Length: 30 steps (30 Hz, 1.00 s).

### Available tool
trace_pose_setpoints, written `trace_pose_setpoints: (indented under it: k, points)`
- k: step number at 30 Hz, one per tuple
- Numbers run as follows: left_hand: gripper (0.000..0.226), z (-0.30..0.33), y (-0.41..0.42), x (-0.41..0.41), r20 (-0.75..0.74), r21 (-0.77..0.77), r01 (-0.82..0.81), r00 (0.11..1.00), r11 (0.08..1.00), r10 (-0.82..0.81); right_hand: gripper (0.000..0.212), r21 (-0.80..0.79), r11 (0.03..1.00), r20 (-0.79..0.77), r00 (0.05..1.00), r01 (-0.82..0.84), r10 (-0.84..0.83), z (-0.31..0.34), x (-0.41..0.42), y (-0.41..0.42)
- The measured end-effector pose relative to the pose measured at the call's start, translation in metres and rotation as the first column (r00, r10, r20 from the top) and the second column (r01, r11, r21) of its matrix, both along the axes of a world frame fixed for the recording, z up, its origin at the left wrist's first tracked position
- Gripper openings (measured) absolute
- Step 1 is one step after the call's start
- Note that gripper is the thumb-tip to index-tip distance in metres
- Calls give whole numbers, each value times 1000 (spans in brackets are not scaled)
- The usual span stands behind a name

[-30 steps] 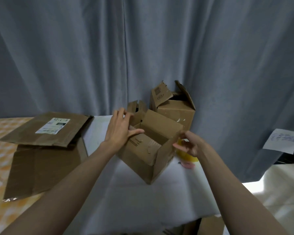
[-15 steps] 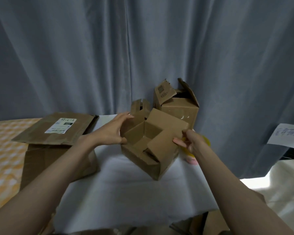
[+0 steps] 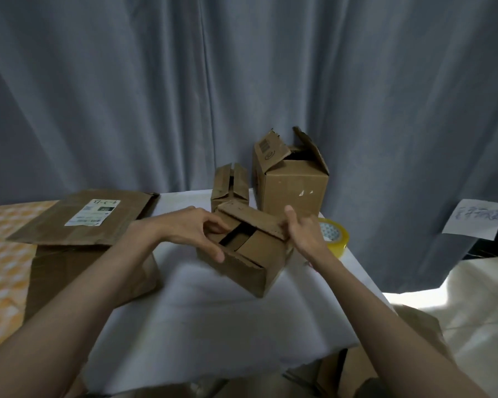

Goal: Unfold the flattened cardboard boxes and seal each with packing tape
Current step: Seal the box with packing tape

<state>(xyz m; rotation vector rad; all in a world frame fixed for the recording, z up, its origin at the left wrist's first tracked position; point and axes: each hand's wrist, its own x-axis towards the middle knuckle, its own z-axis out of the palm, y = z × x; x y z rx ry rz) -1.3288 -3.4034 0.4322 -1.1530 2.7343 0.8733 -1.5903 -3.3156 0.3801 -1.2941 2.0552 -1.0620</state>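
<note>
A small brown cardboard box (image 3: 250, 265) lies on the white-covered table (image 3: 213, 311), its top flaps nearly folded down with a dark gap between them. My left hand (image 3: 196, 234) rests on its left flap, fingers curled over the near edge. My right hand (image 3: 302, 234) presses the far right flap with its fingers. A roll of yellowish packing tape (image 3: 335, 235) sits just right of the box, behind my right hand. Flattened cardboard boxes (image 3: 84, 222) are stacked on the left.
A taller box (image 3: 292, 182) with raised flaps stands behind, a narrow folded box (image 3: 230, 185) beside it. Grey curtains hang close behind the table. A paper note (image 3: 477, 219) hangs at right. Orange-patterned cloth (image 3: 0, 254) covers the far left. More cardboard lies under the table's front edge.
The box's flaps have been folded from open to nearly closed. My left hand moved from the back flap onto the top, and the tape roll has come into clear sight.
</note>
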Motion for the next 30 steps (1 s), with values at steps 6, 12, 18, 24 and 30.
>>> trace_pose_setpoints:
  k: [6,12,18,24,30]
  points:
    - [93,-6,-2,-17,-133,-451,-178,982,875,132,31,13,998,-240,969,-62,63,-24,2,1]
    - [113,-39,4,-46,-163,-490,-387,921,781,354,17,-26,992,-118,986,-122,118,-25,-2,2]
    - [41,-51,53,-43,-202,-504,-439,897,744,392,11,-71,979,-170,969,-193,179,-20,11,17]
    - [115,-51,96,-3,64,-446,-378,890,811,451,46,-41,896,-365,841,-442,399,-24,67,19]
    - [98,-57,70,35,-1,-438,-482,844,759,536,73,112,802,-440,695,-586,569,-16,102,-18]
